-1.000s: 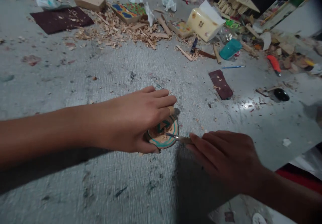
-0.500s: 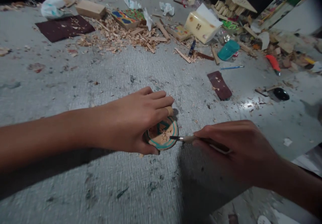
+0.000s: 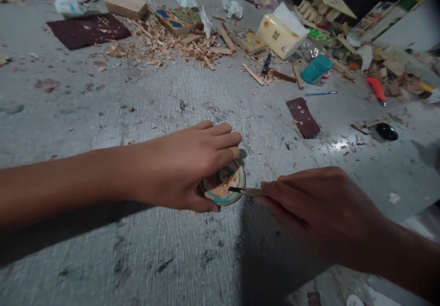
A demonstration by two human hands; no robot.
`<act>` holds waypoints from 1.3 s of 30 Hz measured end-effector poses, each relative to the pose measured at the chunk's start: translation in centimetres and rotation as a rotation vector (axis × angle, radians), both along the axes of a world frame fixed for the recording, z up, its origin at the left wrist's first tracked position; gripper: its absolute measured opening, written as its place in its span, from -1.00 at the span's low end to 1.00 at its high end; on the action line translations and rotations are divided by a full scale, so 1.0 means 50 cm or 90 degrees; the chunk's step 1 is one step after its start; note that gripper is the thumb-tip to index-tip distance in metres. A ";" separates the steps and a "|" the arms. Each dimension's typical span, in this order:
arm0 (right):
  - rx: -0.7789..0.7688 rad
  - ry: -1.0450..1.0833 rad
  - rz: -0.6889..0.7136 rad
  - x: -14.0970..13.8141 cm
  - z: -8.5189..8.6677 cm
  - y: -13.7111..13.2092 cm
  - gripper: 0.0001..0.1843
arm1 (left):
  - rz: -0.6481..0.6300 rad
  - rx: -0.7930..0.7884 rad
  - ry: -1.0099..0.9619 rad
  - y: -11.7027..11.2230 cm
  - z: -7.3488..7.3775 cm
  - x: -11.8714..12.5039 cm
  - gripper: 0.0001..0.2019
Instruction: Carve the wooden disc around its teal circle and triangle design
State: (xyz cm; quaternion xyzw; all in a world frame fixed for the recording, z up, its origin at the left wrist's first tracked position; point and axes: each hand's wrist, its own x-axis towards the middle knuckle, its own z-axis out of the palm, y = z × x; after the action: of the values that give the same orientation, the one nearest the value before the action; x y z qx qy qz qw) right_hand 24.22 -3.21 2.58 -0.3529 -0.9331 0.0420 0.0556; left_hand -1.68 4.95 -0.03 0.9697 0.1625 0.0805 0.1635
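Note:
A round wooden disc point(image 3: 225, 195) with a painted teal ring and a dark pattern lies on the table, small shavings scattered on its face. My left hand point(image 3: 202, 161) grips it from the left, thumb at the near edge and fingers over the far side; a tan band, perhaps tape, wraps one fingertip. My right hand point(image 3: 319, 209) is closed round the wooden handle of a carving knife point(image 3: 237, 190). The short dark blade points left over the disc, at the shavings. Whether the tip touches the wood I cannot tell. Part of the disc is hidden under my left hand.
Wood shavings point(image 3: 165, 44) and a wooden block point(image 3: 126, 6) lie at the back. A tissue pack point(image 3: 282, 35), a teal cup point(image 3: 315, 69) and a red-handled tool point(image 3: 376, 89) stand or lie to the right. Dark sandpaper-like sheets point(image 3: 303, 118) rest on the grey table.
My right hand has moved slightly left, carrying the knife blade further over the disc. My left hand keeps its hold. The whole view has shifted a little.

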 end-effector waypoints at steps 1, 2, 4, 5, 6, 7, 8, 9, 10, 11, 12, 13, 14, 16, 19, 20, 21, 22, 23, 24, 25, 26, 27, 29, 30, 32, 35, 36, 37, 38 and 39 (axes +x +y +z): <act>0.026 0.024 -0.001 0.000 -0.012 -0.009 -0.73 | 0.001 -0.003 -0.005 0.000 -0.001 0.000 -0.46; 0.046 0.048 -0.005 -0.001 -0.025 -0.016 -0.73 | 0.002 -0.006 -0.008 -0.001 -0.001 -0.001 -0.47; 0.073 0.091 -0.023 -0.005 -0.049 -0.026 -0.74 | 0.008 -0.012 -0.003 -0.001 -0.001 -0.002 -0.49; 0.073 0.110 -0.039 -0.008 -0.061 -0.029 -0.75 | 0.011 -0.014 0.002 -0.001 -0.001 -0.003 -0.51; 0.063 0.135 -0.055 -0.011 -0.072 -0.032 -0.75 | 0.014 -0.015 0.007 -0.001 0.000 -0.005 -0.51; 0.047 0.166 -0.074 -0.013 -0.081 -0.035 -0.75 | 0.015 -0.014 0.013 -0.001 0.001 -0.006 -0.50; 0.023 0.194 -0.096 -0.014 -0.089 -0.038 -0.74 | 0.016 -0.011 0.017 0.000 0.001 -0.007 -0.49; -0.004 0.221 -0.118 -0.014 -0.094 -0.041 -0.73 | 0.015 -0.009 0.021 0.001 0.002 -0.008 -0.46; -0.032 0.240 -0.138 -0.011 -0.097 -0.044 -0.73 | 0.015 -0.006 0.026 0.001 0.002 -0.009 -0.44; -0.057 0.254 -0.152 -0.007 -0.098 -0.046 -0.74 | 0.014 -0.004 0.030 0.002 0.002 -0.010 -0.42; -0.080 0.258 -0.164 -0.002 -0.095 -0.046 -0.76 | 0.015 -0.001 0.032 0.003 0.002 -0.010 -0.40; -0.103 0.249 -0.172 0.004 -0.090 -0.046 -0.79 | 0.015 0.003 0.032 0.003 0.003 -0.010 -0.40; -0.120 0.236 -0.172 0.011 -0.082 -0.043 -0.81 | 0.015 0.006 0.030 0.004 0.003 -0.010 -0.39; -0.138 0.202 -0.161 0.022 -0.059 -0.033 -0.83 | 0.013 0.012 0.026 0.003 0.004 -0.009 -0.39; -0.139 0.137 -0.113 0.026 -0.020 -0.007 -0.78 | 0.015 0.020 0.038 0.002 0.006 -0.008 -0.36; -0.134 0.109 -0.093 0.024 -0.007 0.004 -0.75 | 0.016 0.023 0.042 0.001 0.006 -0.008 -0.35; -0.129 0.078 -0.074 0.019 0.006 0.015 -0.71 | 0.018 0.025 0.044 0.001 0.006 -0.008 -0.35; -0.128 0.049 -0.056 0.014 0.018 0.026 -0.68 | 0.019 0.026 0.044 0.001 0.007 -0.008 -0.36; -0.132 0.024 -0.039 0.008 0.029 0.036 -0.64 | 0.019 0.027 0.042 0.001 0.007 -0.008 -0.38; -0.140 0.002 -0.029 0.001 0.039 0.046 -0.61 | 0.018 0.026 0.042 0.001 0.007 -0.008 -0.38; -0.145 -0.017 -0.018 -0.005 0.049 0.054 -0.59 | 0.018 0.026 0.044 0.001 0.008 -0.008 -0.38; -0.148 -0.033 -0.009 -0.012 0.057 0.062 -0.58 | 0.018 0.025 0.046 0.001 0.008 -0.008 -0.38; -0.145 -0.050 -0.003 -0.019 0.065 0.068 -0.58 | 0.018 0.024 0.047 0.001 0.009 -0.008 -0.37; -0.138 -0.089 0.009 -0.032 0.079 0.077 -0.60 | 0.015 0.022 0.045 0.002 0.010 -0.007 -0.38; -0.139 -0.105 0.012 -0.038 0.084 0.078 -0.61 | 0.012 0.022 0.041 0.003 0.010 -0.006 -0.40; -0.141 -0.119 0.016 -0.046 0.091 0.076 -0.61 | 0.002 0.023 0.030 0.004 0.008 -0.005 -0.42; -0.124 -0.116 0.039 -0.045 0.082 0.055 -0.70 | -0.006 0.016 0.010 0.006 0.001 -0.004 -0.45; -0.109 -0.115 0.045 -0.040 0.072 0.044 -0.73 | -0.008 0.008 0.003 0.006 -0.001 -0.004 -0.47; -0.086 -0.103 0.048 -0.033 0.058 0.031 -0.77 | -0.008 -0.002 -0.002 0.006 -0.004 -0.003 -0.49; -0.057 -0.087 0.038 -0.025 0.041 0.017 -0.80 | -0.008 -0.011 -0.007 0.005 -0.005 -0.003 -0.51; -0.022 -0.063 0.013 -0.018 0.023 0.003 -0.82 | -0.008 -0.019 -0.012 0.005 -0.006 -0.002 -0.52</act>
State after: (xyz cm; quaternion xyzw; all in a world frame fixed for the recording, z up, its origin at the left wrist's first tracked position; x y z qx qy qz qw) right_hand 23.34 -3.07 3.71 -0.3457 -0.9374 0.0408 0.0028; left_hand -1.78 5.19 -0.34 0.9674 0.1563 0.0861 0.1799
